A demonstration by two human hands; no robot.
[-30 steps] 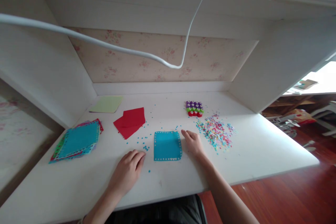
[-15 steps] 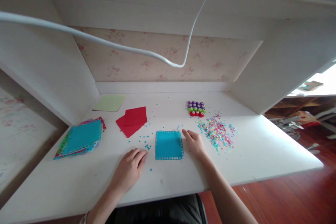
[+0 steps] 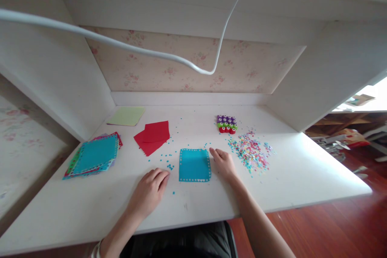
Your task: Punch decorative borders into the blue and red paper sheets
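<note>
A blue square of paper (image 3: pixel 194 164) with small holes punched along its edges lies flat before me. To its left my left hand (image 3: pixel 152 185) rests on the table, fingers loosely curled together, apart from the sheet. My right hand (image 3: pixel 222 161) lies just beyond the sheet's right edge, its fingers folded in and nothing showing in them. Tiny blue paper bits (image 3: pixel 169 167) are scattered between my left hand and the sheet. Near my right hand spreads a heap of multicoloured paper confetti (image 3: pixel 251 150).
At the left lies a stack of punched coloured sheets (image 3: pixel 96 155). Two red sheets (image 3: pixel 156 132) overlap behind my left hand, with pale green paper (image 3: pixel 126 116) farther back. Small purple, green and red round-topped pieces (image 3: pixel 226 124) stand in rows. A white cable (image 3: pixel 169 57) hangs across the view.
The view has shifted slightly, so the table items appear a little higher. Both hands and the blue sheet keep their places.
</note>
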